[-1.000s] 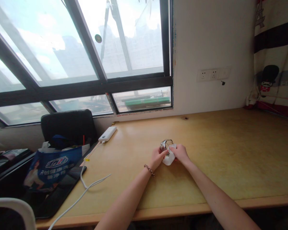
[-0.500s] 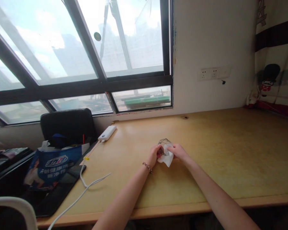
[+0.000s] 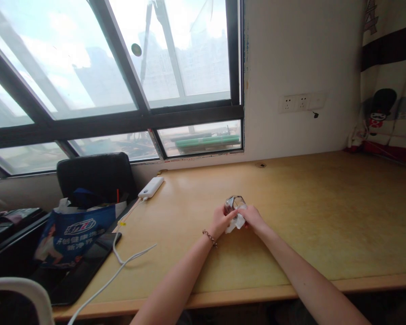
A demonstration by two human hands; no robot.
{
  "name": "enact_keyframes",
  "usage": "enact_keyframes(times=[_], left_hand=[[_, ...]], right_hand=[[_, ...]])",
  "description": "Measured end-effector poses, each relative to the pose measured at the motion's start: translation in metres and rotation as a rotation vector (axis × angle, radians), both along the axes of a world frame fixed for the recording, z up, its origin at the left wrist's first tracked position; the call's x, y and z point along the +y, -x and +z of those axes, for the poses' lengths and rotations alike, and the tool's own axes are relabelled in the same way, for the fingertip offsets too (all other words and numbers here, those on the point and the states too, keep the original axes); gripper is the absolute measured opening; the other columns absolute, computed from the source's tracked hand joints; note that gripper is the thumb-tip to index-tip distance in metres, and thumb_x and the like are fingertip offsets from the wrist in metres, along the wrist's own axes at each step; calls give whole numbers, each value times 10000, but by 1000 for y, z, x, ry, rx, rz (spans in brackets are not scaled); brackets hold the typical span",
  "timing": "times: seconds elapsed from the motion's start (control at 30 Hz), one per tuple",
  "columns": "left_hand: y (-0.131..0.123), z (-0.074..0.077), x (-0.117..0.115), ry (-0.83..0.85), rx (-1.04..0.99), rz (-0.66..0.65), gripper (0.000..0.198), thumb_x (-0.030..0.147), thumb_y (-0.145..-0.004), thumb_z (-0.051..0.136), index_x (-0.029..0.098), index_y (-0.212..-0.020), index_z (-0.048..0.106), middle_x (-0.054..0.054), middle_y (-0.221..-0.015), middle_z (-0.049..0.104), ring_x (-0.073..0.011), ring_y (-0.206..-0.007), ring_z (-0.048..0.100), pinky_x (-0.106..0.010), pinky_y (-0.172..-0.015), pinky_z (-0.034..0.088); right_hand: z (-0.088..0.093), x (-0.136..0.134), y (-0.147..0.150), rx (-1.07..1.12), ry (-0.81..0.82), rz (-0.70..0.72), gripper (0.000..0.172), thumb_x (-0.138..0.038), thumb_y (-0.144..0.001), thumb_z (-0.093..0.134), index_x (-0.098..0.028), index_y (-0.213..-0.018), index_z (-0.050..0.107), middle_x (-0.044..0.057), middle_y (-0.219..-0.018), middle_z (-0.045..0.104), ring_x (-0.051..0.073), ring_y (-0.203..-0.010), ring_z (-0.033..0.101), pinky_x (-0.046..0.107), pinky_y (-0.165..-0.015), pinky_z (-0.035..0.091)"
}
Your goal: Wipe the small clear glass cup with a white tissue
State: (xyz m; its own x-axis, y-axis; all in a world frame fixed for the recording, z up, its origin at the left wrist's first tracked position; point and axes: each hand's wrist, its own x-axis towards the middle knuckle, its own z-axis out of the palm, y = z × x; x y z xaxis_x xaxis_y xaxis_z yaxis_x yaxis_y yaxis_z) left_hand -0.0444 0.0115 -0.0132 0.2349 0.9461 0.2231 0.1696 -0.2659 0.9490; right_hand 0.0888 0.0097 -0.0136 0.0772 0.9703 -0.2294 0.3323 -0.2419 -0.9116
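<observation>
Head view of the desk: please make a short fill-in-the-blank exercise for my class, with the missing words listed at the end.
1. The right hand holds a crumpled sheet that is coloured ____.
2. The left hand holds a shiny, see-through object, and a bracelet circles that arm at the ____.
3. The main colour of the printed bag is ____.
4. The patterned curtain hangs at the picture's ____ edge.

Missing words: white; wrist; blue; right.

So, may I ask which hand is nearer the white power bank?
Left: the left hand is right of the white power bank; the right hand is farther right.
</observation>
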Motion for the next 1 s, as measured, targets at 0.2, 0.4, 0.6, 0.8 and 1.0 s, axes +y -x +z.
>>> enact_keyframes(times=[0.2,0.4,0.6,0.8,1.0], left_hand=[[4,4,2,147,-72,-31,291,388,-656,514,114,-558,520,29,-423,411,-60,-376,343,-184,-371,243],[3,5,3,247,-119,-77,324,440,-644,487,136,-532,482,53,-359,352,-44,-304,265,-188,-311,178],[7,-5,10,262,-210,-76,420,532,-669,439,159,-479,410,58,-341,294,-47,-297,238,-197,-314,150],[5,-7,9,215,-136,-71,535,622,-714,364,151,-471,437,34,-360,327,-57,-319,270,-211,-344,172],[2,-6,7,84,-74,-80,532,594,-767,362,106,-750,573,9,-519,463,-63,-398,342,-193,-382,239]], right_hand=[[5,-1,-4,-343,-306,58,257,-291,-751,464,-125,-630,619,83,-592,639,154,-523,573,217,-487,391],[13,-6,-10,-584,-578,41,271,-304,-806,415,-139,-739,620,95,-705,653,158,-634,579,218,-579,366],[9,-1,-8,-253,-413,84,264,-332,-768,465,-137,-644,594,19,-554,598,123,-496,530,191,-464,351],[-7,12,-4,-131,-210,130,195,-228,-710,498,-107,-599,603,6,-527,586,111,-511,522,172,-464,359],[-5,8,-3,-93,-191,-36,302,-330,-759,446,-114,-630,613,56,-577,622,145,-540,570,189,-458,400]])
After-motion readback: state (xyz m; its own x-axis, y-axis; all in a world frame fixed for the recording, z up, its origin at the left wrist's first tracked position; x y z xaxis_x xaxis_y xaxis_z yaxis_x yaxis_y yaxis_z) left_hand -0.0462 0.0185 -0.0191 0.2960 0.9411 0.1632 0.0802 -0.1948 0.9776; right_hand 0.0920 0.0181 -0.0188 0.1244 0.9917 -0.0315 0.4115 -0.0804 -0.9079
